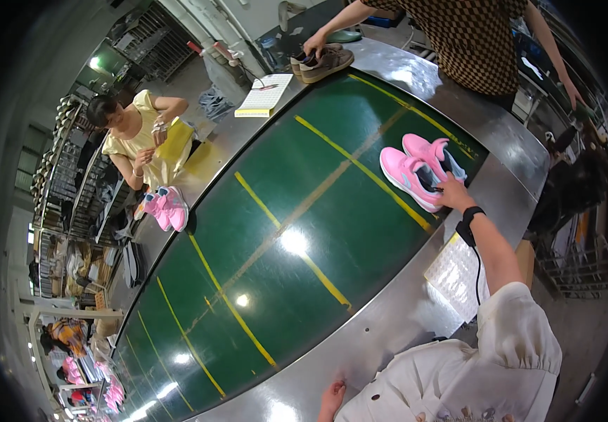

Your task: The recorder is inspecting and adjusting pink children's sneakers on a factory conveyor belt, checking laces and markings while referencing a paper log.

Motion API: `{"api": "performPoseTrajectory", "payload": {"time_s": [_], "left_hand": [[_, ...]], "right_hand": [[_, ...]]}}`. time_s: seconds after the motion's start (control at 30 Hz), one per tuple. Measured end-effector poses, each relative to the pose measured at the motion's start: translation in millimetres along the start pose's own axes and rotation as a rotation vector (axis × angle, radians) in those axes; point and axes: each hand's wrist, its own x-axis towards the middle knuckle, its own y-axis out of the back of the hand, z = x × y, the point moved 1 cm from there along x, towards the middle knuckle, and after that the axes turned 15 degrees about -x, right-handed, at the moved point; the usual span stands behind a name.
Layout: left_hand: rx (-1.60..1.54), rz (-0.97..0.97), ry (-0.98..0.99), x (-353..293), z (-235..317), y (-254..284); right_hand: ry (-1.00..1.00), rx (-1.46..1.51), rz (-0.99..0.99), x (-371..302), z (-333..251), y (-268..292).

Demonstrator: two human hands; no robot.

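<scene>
A pair of pink sneakers lies on the green conveyor belt near its right end. My right hand, with a black band on the wrist, has its fingers closed on the heel collar of the nearer pink sneaker. Beside that one sits the other pink sneaker, its grey-blue lining showing. Down at the belt's near metal edge, close to my white blouse, my left hand is small in view, its fingers curled in and no object visible in them.
Across the belt, a seated person works behind more pink shoes. Another person's hand touches brown shoes on the far edge. White sheets lie there; a plastic-covered sheet hangs beside my right arm.
</scene>
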Motion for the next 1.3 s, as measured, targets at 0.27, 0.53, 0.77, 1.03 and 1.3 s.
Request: {"api": "performPoseTrajectory", "payload": {"time_s": [0.27,0.53,0.77,1.03,1.3], "left_hand": [[-0.082,-0.001,-0.133,21,36,-9],[-0.269,0.269,-0.717,45,184,-27],[-0.152,0.199,-0.776,28,197,-44],[0.333,0.304,-1.068,8,173,-40],[0.403,0.235,-1.120,15,171,-35]], "right_hand": [[0.132,-0.063,0.107,-13,-63,46],[0.450,0.144,-0.065,-177,-172,49],[0.744,0.061,-0.222,-294,-227,5],[0.823,0.230,-0.510,-297,-244,7],[1.079,0.170,-0.670,-298,-259,-23]]}}
